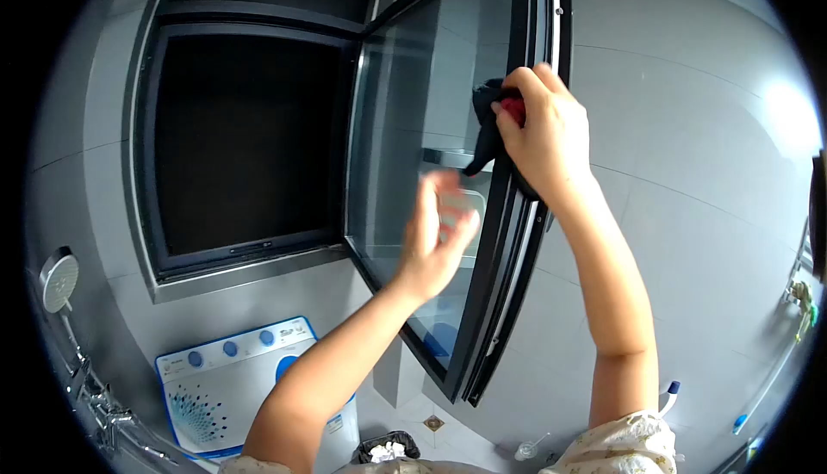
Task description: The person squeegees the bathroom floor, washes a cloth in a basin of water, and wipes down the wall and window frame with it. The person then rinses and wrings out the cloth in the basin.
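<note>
A window sash [500, 259] with a black frame stands swung open in the middle. My right hand [547, 125] is closed on a dark cloth [489, 121] with a red part, at the upper part of the sash's frame edge. The cloth hangs down on the glass side. Lower and to the left, my left hand [439, 237] is in front of the glass, its fingers apart and slightly blurred, with nothing in it. Its fingertips are just below the cloth's lower end.
Behind the sash is the window opening with a dark screen [250, 142]. A white and blue washing machine [233, 388] stands below. At the left hangs a shower head [60, 280]. A bin [386, 448] sits on the floor; a blue-tipped pole [767, 388] leans right.
</note>
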The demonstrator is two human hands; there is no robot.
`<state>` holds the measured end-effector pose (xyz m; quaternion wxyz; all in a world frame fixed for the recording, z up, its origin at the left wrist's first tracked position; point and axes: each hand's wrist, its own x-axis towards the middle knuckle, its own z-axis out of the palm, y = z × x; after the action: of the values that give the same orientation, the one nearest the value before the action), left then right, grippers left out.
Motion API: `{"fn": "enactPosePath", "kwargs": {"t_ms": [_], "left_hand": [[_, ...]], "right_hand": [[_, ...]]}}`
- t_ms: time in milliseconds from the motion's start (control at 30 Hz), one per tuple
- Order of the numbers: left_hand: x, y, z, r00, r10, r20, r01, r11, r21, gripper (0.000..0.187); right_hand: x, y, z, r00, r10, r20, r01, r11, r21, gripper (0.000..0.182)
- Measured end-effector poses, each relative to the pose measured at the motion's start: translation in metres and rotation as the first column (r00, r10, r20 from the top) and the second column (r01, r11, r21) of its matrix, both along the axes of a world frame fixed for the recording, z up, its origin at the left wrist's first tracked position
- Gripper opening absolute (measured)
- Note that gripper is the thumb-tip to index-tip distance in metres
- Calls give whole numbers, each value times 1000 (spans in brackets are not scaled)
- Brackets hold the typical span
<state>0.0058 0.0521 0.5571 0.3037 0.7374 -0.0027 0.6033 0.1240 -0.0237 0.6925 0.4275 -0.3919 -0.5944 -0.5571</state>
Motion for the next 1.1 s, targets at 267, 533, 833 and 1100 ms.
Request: {"fn": "enactPosePath", "kwargs": {"t_ms": [267,533,833,1100], "left_hand": [[115,20,44,924,345,167,-377,734,565,74],[157,26,108,693,610,383,-707,473,526,71],[168,32,310,691,664,285,-709,547,446,82],[155,27,319,712,637,295,-696,587,414,63]], "right_hand": [[89,9,-34,935,187,-302,-183,982,42,24],[138,49,-71,509,634,-582,-691,704,163,41],[137,67,-85,564,454,-689,-534,838,115,51],[123,62,-92,684,421,-596,-386,902,193,51]]}}
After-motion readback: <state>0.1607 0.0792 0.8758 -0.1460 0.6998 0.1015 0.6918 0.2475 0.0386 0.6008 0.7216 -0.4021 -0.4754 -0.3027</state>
